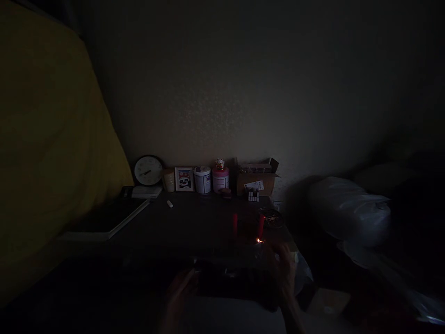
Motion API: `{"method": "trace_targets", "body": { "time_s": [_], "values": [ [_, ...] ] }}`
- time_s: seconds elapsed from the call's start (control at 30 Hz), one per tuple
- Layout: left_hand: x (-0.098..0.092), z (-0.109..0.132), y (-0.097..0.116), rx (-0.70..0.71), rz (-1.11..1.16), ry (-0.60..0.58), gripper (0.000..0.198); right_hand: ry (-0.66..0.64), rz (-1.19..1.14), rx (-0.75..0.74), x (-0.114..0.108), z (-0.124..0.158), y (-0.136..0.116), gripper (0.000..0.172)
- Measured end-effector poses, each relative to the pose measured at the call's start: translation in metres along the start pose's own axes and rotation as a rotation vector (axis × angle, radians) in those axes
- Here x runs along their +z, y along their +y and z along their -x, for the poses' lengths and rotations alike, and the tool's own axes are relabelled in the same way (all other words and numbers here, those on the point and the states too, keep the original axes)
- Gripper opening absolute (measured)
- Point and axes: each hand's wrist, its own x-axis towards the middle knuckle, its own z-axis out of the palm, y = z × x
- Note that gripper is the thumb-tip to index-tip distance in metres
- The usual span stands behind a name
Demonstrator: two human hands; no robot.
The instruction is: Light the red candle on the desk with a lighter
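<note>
The room is very dark. My right hand (283, 265) is closed near the right front of the table, its fingers pinching a lit match (262, 241). The small flame glows just below a red candle (261, 228). A second red candle (235, 224) stands upright to the left of it. Low in the picture, my left hand (180, 286) is closed around something with a pale edge, too dark to make out. Behind the right candle sits a round dish (273, 218) with small dark pieces in it.
Along the wall stand a round clock (148, 170), a panda picture frame (184, 179), a white canister (202, 180), a pink canister (220, 181) with a cat figurine (219, 163), and an open cardboard box (266, 183). A large book (107, 218) lies left, a plastic bag (351, 208) right.
</note>
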Motion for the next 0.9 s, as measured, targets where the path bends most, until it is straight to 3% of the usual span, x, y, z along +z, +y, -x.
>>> {"method": "trace_targets", "body": {
  "time_s": [0.4, 0.63, 0.9],
  "values": [
    [-0.006, 0.004, 0.000, 0.042, 0.002, -0.024, 0.037, -0.033, 0.088, -0.173, 0.003, -0.001, 0.015, 0.018],
    [-0.002, 0.003, 0.003, 0.052, -0.006, -0.045, 0.033, -0.038, 0.071, -0.241, 0.003, -0.004, 0.009, 0.017],
    [-0.004, 0.003, 0.001, 0.023, 0.034, -0.003, 0.028, -0.037, 0.057, -0.166, 0.005, -0.010, 0.011, 0.017]
  ]
}}
